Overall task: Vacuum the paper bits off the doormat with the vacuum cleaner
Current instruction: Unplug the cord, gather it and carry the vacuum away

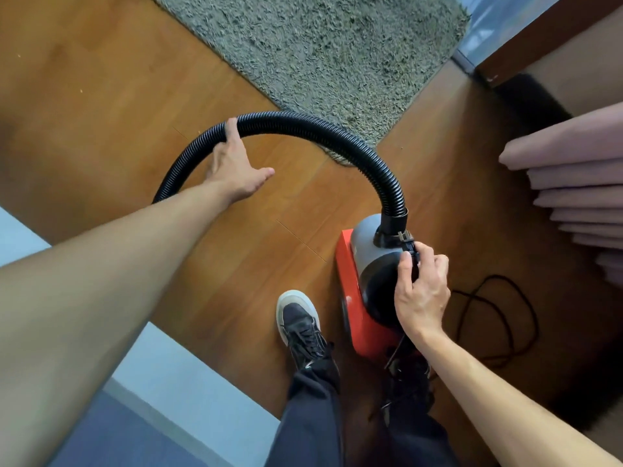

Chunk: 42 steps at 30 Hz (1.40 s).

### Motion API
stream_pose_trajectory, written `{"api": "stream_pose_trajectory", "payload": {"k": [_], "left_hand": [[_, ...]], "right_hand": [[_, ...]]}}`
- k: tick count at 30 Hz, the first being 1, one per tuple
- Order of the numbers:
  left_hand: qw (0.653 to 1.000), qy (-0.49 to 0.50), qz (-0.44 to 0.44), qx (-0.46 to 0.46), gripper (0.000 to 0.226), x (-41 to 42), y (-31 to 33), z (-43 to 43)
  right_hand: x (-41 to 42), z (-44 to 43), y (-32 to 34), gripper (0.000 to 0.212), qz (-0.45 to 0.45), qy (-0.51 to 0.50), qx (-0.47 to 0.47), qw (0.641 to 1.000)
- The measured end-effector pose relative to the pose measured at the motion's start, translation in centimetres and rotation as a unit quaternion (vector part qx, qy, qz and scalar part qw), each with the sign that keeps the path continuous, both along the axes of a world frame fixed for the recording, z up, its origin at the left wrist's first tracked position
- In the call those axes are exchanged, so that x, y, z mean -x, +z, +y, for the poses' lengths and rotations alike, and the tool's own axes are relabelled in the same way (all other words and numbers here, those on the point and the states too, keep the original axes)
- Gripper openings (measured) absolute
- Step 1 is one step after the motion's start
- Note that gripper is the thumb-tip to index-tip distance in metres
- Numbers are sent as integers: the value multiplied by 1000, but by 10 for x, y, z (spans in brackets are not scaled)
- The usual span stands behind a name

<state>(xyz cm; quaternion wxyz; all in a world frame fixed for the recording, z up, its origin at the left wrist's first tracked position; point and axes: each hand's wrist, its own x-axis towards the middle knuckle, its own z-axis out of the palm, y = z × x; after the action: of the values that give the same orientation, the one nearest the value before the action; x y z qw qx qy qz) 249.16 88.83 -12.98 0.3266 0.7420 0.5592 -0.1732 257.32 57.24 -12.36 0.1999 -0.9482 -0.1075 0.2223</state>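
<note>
Head view: one vacuum cleaner (372,281) sits on the glossy wooden floor (101,96) at lower right of centre. It has a boxy red base and a rounded grey-and-black shell, its long axis running up the frame with the hose end toward the one shaggy grey-green doormat (320,55) at top centre. One ribbed black hose (303,121) arches left from it. The left hand (232,166) lays straight fingers on the hose, thumb splayed. The right hand (421,291) grips the cleaner's black handle. One black cord (499,318) loops at right.
</note>
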Motion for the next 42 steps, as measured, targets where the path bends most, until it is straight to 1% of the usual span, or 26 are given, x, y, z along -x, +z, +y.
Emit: {"api": "stream_pose_trajectory", "payload": {"k": [4,8,11,13,17,23,25,28,32,34,37,39,42], "left_hand": [[995,-67,47,-53,88,-13,-8,19],[988,-118,84,-54,68,-10,-23,30],[984,-140,102,-45,59,0,-32,28],[982,-149,107,-44,60,6,-37,25],[983,-135,104,-63,74,9,-43,16],[980,-111,109,-124,84,-3,-47,21],[979,-118,104,-129,83,-6,-49,27],[977,-145,107,-112,86,-9,-51,35],[977,-156,105,-100,84,-10,-57,44],[977,-154,102,-102,81,-8,-60,47],[975,-163,106,-110,75,-6,-63,48],[972,-170,115,-118,61,-3,-64,51],[969,-183,117,-120,39,6,-64,52]], "right_hand": [[2,1,-4,29,-16,-2,-8,1000],[2,-1,-6,28,-21,-13,-19,1000],[3,-5,-4,31,-8,-32,-35,999],[5,-9,-2,37,9,-35,-54,998],[14,-25,0,49,27,6,-62,998],[13,-37,-1,46,42,56,-83,994],[11,-40,0,47,69,75,-97,990],[8,-44,3,54,145,69,-106,981],[4,-47,3,63,179,101,-86,975],[6,-46,2,59,184,76,-92,976],[10,-46,-1,42,150,55,-93,983],[12,-45,-1,36,128,45,-90,987],[12,-43,-2,29,121,36,-102,987]]}}
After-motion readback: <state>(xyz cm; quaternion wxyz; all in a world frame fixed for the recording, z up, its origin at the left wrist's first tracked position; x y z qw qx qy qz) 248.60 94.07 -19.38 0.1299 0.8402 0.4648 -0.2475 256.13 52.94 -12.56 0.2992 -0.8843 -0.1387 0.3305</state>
